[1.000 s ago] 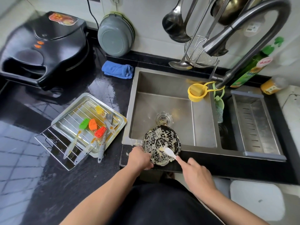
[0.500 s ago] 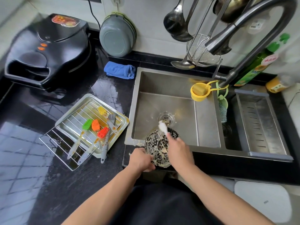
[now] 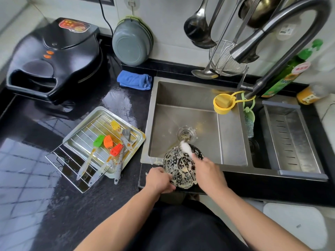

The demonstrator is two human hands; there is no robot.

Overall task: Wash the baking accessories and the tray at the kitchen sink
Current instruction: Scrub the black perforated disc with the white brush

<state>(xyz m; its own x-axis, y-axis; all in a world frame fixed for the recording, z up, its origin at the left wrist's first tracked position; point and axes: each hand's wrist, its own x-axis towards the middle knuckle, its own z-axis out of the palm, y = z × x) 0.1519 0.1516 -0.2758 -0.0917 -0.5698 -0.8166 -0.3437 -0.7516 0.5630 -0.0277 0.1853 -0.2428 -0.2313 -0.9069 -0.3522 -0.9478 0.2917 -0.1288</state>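
the left hand (image 3: 159, 180) gripped the near-left rim of the batter-smeared round pan (image 3: 181, 165) at the sink's (image 3: 199, 98) front edge, while the right hand's (image 3: 208, 171) fingers closed on a white brush (image 3: 185, 146) lying front-to-back across it, tip toward the drain (image 3: 186, 134).

Steel, stone and silicone at a wet counter

The sink (image 3: 190, 98) is brushed steel, dull-sheened; the tray (image 3: 137, 137) and wire rack (image 3: 61, 160) are brighter metal, smeared. The counter (image 3: 36, 178) is glossy black stone. The brushes (image 3: 108, 142) look like soft plastic; the cloth (image 3: 135, 80) is nubby fabric.
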